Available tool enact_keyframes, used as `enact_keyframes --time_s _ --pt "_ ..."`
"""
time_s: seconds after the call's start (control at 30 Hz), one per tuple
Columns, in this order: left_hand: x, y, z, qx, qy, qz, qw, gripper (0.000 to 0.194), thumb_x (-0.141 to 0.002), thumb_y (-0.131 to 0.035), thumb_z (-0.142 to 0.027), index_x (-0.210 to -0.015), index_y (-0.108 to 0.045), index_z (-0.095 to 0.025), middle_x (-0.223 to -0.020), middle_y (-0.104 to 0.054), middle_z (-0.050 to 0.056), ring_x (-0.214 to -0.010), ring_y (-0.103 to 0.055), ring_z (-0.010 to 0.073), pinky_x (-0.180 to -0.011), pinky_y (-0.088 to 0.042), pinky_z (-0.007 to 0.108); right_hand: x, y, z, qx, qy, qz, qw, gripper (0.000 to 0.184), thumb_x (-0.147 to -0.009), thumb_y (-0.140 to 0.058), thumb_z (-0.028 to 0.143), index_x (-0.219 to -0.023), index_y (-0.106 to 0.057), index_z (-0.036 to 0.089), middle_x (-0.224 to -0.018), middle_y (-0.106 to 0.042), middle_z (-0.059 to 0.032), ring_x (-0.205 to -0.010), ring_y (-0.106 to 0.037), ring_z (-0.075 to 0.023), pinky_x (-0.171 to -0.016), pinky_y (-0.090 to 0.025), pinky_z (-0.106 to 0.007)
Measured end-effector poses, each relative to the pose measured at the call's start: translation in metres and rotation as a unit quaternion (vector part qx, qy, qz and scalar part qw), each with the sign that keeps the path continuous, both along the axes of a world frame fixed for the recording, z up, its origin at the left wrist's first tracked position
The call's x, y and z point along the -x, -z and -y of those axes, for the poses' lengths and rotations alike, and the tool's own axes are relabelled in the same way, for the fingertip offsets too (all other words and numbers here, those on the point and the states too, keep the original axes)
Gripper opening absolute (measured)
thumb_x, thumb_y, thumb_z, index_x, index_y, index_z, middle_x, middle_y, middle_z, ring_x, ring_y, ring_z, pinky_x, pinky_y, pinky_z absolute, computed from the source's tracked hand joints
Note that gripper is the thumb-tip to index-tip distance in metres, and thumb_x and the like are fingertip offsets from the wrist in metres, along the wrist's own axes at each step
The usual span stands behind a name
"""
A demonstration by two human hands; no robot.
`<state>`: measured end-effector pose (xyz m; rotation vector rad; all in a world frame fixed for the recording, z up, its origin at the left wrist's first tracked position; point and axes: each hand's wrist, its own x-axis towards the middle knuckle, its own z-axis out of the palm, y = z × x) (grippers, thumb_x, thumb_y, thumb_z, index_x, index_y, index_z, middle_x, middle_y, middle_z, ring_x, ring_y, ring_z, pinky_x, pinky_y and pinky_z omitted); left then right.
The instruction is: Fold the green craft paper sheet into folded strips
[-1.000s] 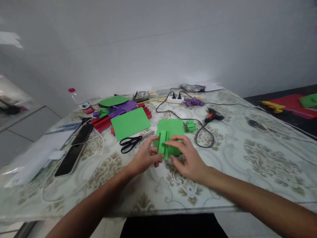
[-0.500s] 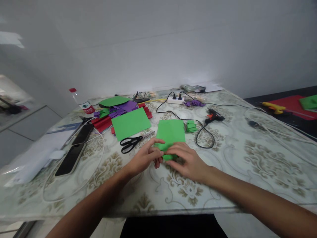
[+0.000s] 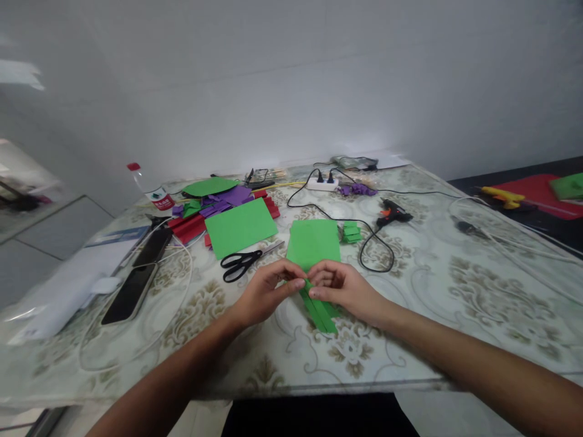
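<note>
A folded green paper strip (image 3: 320, 312) slants toward me, with a crease or slit running along it. My left hand (image 3: 269, 290) pinches its far end between thumb and fingers. Right beside it, my right hand (image 3: 348, 294) pinches the same end, its fingertips nearly touching the left ones. Behind my hands a green paper sheet (image 3: 314, 240) lies flat on the table, its near edge partly covered by them. Black-handled scissors (image 3: 240, 264) rest to the left, blades toward the sheet. A small stack of green paper pieces (image 3: 351, 232) lies at the sheet's right.
Another green sheet (image 3: 241, 226) overlaps red and purple paper. A black glue gun (image 3: 392, 213) stands at the right, its cable looping toward a white power strip (image 3: 322, 184). Phones (image 3: 130, 294), white cables and a red-capped bottle (image 3: 157, 193) are at the left.
The green strip now stretches toward me from between my fingertips, where before it was mostly hidden. Both hands have turned and drawn together in matching pinches.
</note>
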<state>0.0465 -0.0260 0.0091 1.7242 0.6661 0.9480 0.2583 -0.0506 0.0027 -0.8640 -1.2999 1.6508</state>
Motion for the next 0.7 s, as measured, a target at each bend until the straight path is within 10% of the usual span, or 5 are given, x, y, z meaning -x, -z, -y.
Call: enact_keyframes --time_s 0.3,0.7 --pt "-0.0001 -0.0013 -0.0038 0.083 -0.005 0.055 0.995 0.014 -0.084 -0.08 -0.029 -0.091 -0.076 -0.017 -0.084 -0.069 0.004 -0.079 -0.06 0.0138 -0.074 -0.047 0.025 -0.0033 -0.0048 0.0027 0.175 -0.085 -0.076 0.978 0.034 -0.069 -0.09 0.039 -0.079 -0.069 0.013 -0.067 -0.047 0.0043 -0.058 -0.04 -0.007 -0.054 -0.031 -0.02" --pt "-0.0008 -0.0043 -0.0002 0.125 0.037 0.037 0.991 0.024 -0.081 -0.082 -0.033 -0.089 -0.069 -0.015 -0.084 -0.065 0.003 -0.08 -0.059 0.0148 -0.076 -0.047 0.028 -0.0034 -0.0099 0.0039 0.184 -0.071 -0.077 0.977 0.03 -0.069 -0.089 0.036 -0.075 -0.069 0.014 -0.065 -0.053 0.0034 -0.058 -0.046 -0.0086 -0.054 -0.032 -0.021"
